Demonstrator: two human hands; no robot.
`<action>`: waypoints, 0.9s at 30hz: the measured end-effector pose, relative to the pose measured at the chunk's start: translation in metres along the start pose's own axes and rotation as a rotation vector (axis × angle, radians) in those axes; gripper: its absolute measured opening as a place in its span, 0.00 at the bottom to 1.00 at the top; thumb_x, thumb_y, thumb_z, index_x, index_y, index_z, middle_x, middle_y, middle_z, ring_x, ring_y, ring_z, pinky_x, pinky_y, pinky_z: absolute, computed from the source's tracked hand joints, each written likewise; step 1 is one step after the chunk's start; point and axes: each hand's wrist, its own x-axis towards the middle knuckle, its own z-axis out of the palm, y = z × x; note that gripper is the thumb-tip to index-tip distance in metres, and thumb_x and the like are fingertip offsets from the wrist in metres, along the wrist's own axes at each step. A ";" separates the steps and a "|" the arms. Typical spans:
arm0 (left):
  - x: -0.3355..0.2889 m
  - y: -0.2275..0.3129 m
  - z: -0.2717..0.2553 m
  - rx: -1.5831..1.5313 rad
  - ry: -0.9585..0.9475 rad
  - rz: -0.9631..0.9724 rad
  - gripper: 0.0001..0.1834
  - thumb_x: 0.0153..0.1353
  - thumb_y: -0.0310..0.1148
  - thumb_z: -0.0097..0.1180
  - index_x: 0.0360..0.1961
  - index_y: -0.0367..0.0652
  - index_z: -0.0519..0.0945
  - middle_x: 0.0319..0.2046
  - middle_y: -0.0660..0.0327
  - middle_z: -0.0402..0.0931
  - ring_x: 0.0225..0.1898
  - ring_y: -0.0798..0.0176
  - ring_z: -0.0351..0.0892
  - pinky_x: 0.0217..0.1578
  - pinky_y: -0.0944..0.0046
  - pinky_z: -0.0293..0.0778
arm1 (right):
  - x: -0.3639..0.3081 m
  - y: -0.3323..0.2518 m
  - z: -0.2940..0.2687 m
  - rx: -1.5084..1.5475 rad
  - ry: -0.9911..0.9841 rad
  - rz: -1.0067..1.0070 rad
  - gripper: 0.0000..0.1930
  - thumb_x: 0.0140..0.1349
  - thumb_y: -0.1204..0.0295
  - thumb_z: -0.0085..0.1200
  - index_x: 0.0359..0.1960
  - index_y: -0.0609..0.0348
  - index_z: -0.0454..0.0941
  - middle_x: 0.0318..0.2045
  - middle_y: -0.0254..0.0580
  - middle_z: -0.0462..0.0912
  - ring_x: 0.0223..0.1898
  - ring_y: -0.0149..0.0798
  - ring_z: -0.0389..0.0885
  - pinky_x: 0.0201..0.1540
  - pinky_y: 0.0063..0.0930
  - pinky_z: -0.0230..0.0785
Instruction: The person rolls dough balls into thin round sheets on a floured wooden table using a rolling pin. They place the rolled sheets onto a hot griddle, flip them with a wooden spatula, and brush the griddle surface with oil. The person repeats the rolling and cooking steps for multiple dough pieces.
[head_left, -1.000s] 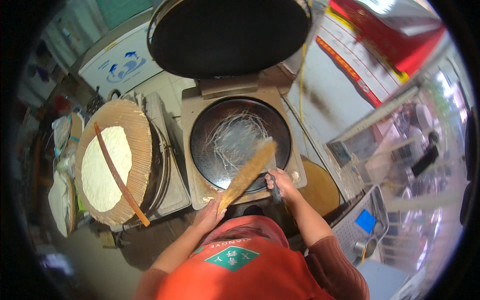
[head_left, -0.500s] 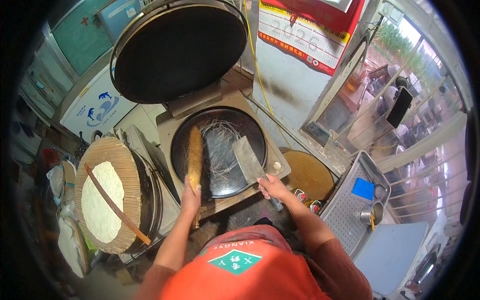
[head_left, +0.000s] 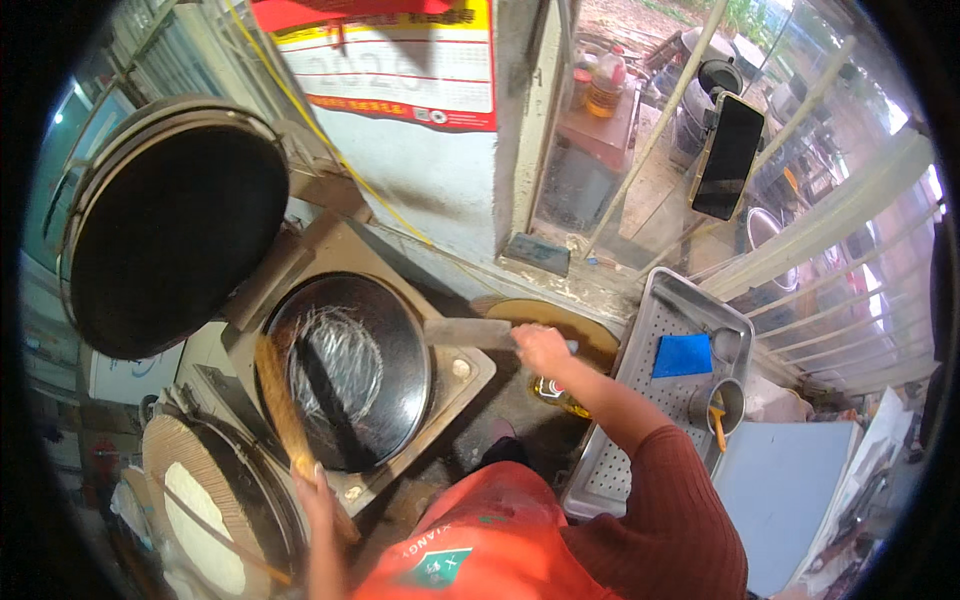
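Observation:
My left hand [head_left: 314,487] is closed round the lower end of a long tan bristle brush [head_left: 281,405], which lies along the left rim of the dark round griddle [head_left: 404,318]. Thin pale strands or streaks cover the griddle's middle. In my right hand [head_left: 545,352], closed on its handle, is a broad flat cleaver-like blade [head_left: 468,333] with a dull grey face. Its tip hangs over the griddle's right rim. Hinged behind the griddle, the round black lid [head_left: 180,230] stands raised.
At the lower left, a flat sheet of dough [head_left: 195,510] lies on a round slatted mat [head_left: 165,440] with a wooden stick [head_left: 225,545] across it. To the right stands a perforated metal tray [head_left: 612,462] with a blue cloth-like square [head_left: 683,355] and a metal cup [head_left: 733,398].
The view has swung right. My right hand has carried the blade from over the griddle to its right side, while the brush stays at the left rim.

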 end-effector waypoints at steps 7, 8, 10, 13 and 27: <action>-0.055 -0.058 0.019 -0.186 -0.034 -0.111 0.22 0.67 0.32 0.58 0.56 0.37 0.64 0.28 0.58 0.73 0.18 0.65 0.75 0.18 0.64 0.73 | 0.032 0.187 0.036 -0.066 -0.280 0.732 0.18 0.61 0.62 0.57 0.54 0.37 0.83 0.58 0.42 0.79 0.64 0.48 0.71 0.66 0.57 0.58; -0.061 -0.058 0.022 -0.192 -0.064 -0.158 0.20 0.67 0.31 0.58 0.54 0.38 0.64 0.27 0.59 0.73 0.18 0.65 0.75 0.17 0.65 0.73 | 0.034 0.205 0.039 0.000 -0.267 0.835 0.18 0.62 0.63 0.56 0.55 0.38 0.83 0.59 0.43 0.79 0.65 0.48 0.71 0.67 0.58 0.56; -0.070 -0.052 0.026 -0.203 -0.083 -0.219 0.19 0.67 0.31 0.57 0.53 0.39 0.64 0.26 0.59 0.72 0.18 0.65 0.75 0.17 0.65 0.73 | 0.037 0.234 0.041 0.050 -0.307 0.989 0.19 0.64 0.65 0.54 0.57 0.44 0.81 0.61 0.45 0.78 0.67 0.50 0.70 0.67 0.59 0.56; -0.077 -0.037 0.029 -0.184 -0.092 -0.219 0.19 0.68 0.31 0.57 0.52 0.39 0.63 0.26 0.60 0.71 0.17 0.66 0.74 0.17 0.65 0.72 | 0.041 0.263 0.031 0.108 -0.338 1.093 0.21 0.65 0.66 0.52 0.60 0.53 0.78 0.65 0.47 0.75 0.69 0.53 0.67 0.67 0.60 0.54; -0.084 0.047 0.062 -0.336 -0.186 -0.208 0.20 0.67 0.30 0.59 0.54 0.40 0.63 0.28 0.62 0.71 0.20 0.68 0.75 0.19 0.66 0.74 | 0.038 0.301 0.017 -0.059 -0.250 1.582 0.19 0.67 0.66 0.49 0.56 0.56 0.83 0.65 0.46 0.75 0.68 0.57 0.68 0.61 0.50 0.68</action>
